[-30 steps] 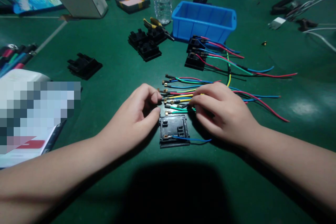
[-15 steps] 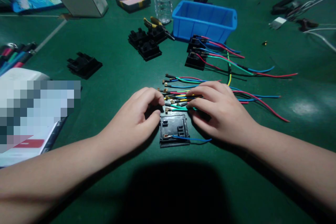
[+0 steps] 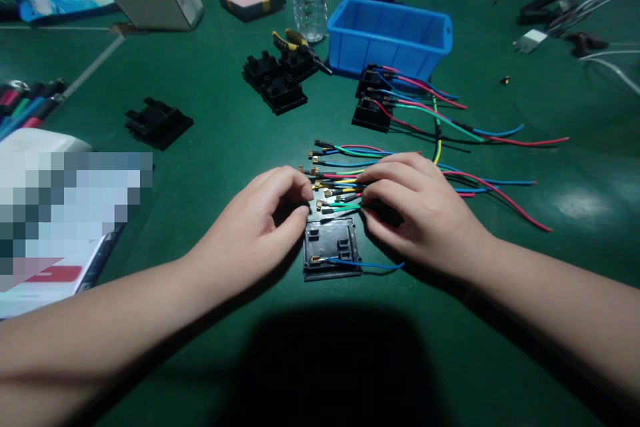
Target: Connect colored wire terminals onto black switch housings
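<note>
- Beneath my arched right hand (image 3: 423, 203), the middles of the coloured wires (image 3: 350, 163) are hidden; I cannot tell whether its fingertips pinch one.
- My left hand (image 3: 265, 213) curls beside their metal ends, thumb and forefinger slightly apart.
- Between the hands, toward me, the black plate (image 3: 330, 240) lies flat on the worktop (image 3: 200, 360), a blue wire (image 3: 373, 263) trailing rightward from it.
- The near wall of the blue bin (image 3: 380, 47) hides part of its floor; the cardboard box's (image 3: 150, 3) contents look too blurred to name.
</note>
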{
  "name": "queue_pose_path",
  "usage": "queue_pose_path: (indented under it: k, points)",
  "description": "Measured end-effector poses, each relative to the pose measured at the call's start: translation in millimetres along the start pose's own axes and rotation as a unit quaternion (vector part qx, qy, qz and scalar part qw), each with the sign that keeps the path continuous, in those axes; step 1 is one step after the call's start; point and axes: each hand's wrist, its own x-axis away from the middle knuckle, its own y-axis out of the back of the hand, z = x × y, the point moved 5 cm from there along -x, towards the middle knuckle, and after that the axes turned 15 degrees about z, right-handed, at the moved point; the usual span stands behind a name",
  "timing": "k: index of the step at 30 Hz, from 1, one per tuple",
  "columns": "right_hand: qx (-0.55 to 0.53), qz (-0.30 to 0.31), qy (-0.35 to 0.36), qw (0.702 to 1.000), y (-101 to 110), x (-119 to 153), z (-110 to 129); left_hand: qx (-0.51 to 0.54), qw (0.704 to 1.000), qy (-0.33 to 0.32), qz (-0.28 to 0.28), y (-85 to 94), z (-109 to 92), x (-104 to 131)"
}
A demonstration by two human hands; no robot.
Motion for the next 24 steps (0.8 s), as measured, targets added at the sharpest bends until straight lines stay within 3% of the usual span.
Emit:
queue_pose_path:
  k: [4,8,14,19,24]
  points:
    - [0.005,-0.024,0.010,1.000,6,1,3,-0.006,1.000,-0.002,0.000,0.6,0,0]
    - [0.006,-0.120,0.037,0.992,20,6,8,-0.010,1.000,0.000,0.008,0.9,0,-1]
    - [-0.162,-0.249,0.023,0.955,25,23,0,-0.017,1.000,0.002,0.010,0.8,0,0]
    - [-0.220,-0.254,-0.012,0.942,28,23,-4,-0.014,1.000,0.001,0.012,0.5,-1,0]
    - [-0.184,-0.289,0.063,0.938,36,19,2,-0.015,1.000,-0.002,0.012,0.6,-2,-1]
